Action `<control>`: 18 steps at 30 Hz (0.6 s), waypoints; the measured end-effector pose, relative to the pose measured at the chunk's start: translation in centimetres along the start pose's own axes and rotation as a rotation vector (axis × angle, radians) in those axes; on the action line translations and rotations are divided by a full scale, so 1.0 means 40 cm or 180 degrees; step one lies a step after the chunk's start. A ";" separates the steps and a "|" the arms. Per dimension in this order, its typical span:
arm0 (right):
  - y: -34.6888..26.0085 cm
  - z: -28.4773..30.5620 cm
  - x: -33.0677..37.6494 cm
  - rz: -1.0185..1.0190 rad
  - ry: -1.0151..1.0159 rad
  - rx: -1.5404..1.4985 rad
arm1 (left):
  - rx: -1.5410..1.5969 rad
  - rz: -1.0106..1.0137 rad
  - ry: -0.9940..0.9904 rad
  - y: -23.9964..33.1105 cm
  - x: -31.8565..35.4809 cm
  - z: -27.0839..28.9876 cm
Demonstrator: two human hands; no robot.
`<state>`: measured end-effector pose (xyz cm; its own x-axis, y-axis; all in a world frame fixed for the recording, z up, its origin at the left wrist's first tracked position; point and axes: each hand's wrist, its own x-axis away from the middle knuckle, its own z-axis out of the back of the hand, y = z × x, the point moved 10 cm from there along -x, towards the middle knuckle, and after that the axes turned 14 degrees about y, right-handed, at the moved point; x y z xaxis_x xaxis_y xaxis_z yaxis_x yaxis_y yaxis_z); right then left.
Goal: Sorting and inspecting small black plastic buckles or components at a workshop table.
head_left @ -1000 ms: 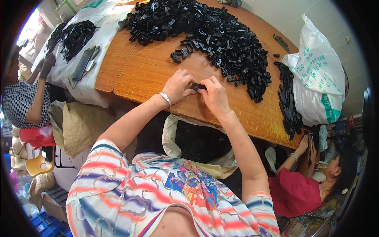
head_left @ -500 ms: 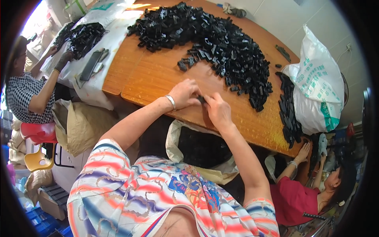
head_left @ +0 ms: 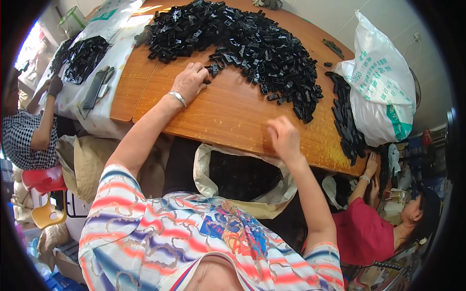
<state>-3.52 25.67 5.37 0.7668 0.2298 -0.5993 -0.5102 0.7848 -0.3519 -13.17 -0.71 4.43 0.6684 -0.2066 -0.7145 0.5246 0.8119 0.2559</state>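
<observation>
A big heap of small black plastic parts [head_left: 272, 53] lies across the wooden table [head_left: 233, 121]. My left hand [head_left: 191, 81] is at the heap's near left edge, its fingertips closed on a small black plastic part [head_left: 208, 80]. To the right, over the table's near edge, is my right hand [head_left: 286, 137], apart from the heap. Its fingers are curled in, and whatever they may hold is hidden. Below it, between my arms, stands an open sack [head_left: 203, 169] with a dark inside.
Long black pieces [head_left: 345, 121] lie by a full white plastic bag [head_left: 383, 87] on the right. A person in red [head_left: 364, 230] sits near right; another in a checked shirt [head_left: 29, 138] works at black parts [head_left: 87, 58] on the left. A tan sack [head_left: 92, 165] stands between us.
My hands have parted from their meeting place near the table edge. The left went up and left to the heap; the right moved to the right and nearer. The whole view has shifted a little.
</observation>
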 end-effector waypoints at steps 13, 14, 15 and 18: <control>0.140 -0.148 -0.147 -0.0095 -0.0447 0.1094 | 0.0528 -0.0496 -0.0488 0.258 0.054 -0.077; 0.127 -0.140 -0.140 -0.0047 -0.0443 0.0964 | 0.0646 -0.0545 -0.0460 0.280 0.056 -0.073; 0.118 -0.133 -0.128 -0.0052 -0.0447 0.0967 | 0.0726 -0.0352 -0.0573 0.284 0.059 -0.079; 0.038 -0.078 -0.111 0.0081 0.0121 -0.0174 | 0.1084 -0.0041 0.0175 0.295 0.044 -0.013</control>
<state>-8.93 24.05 5.22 0.7385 0.2265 -0.6351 -0.5508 0.7460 -0.3743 -6.06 8.81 5.84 0.6360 -0.1785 -0.7508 0.6850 0.5787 0.4426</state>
